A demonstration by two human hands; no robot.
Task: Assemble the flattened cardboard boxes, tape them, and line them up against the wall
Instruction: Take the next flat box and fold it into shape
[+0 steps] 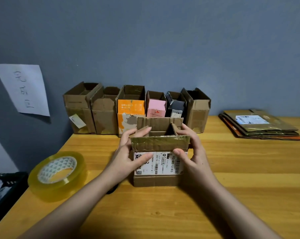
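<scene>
Both hands hold the box on the table. The left hand and right hand pinch its sides. Tape lies left.

There is one view only, from a wide-angle camera worn on the person's head. It looks forward and down across the wooden desk toward the blue-grey wall at its far edge. Both forearms enter from the bottom edge, and the left hand and right hand sit close below the lens near the centre. The wall is farther off and fills the upper half. Straight edges bow outward toward the corners.
</scene>
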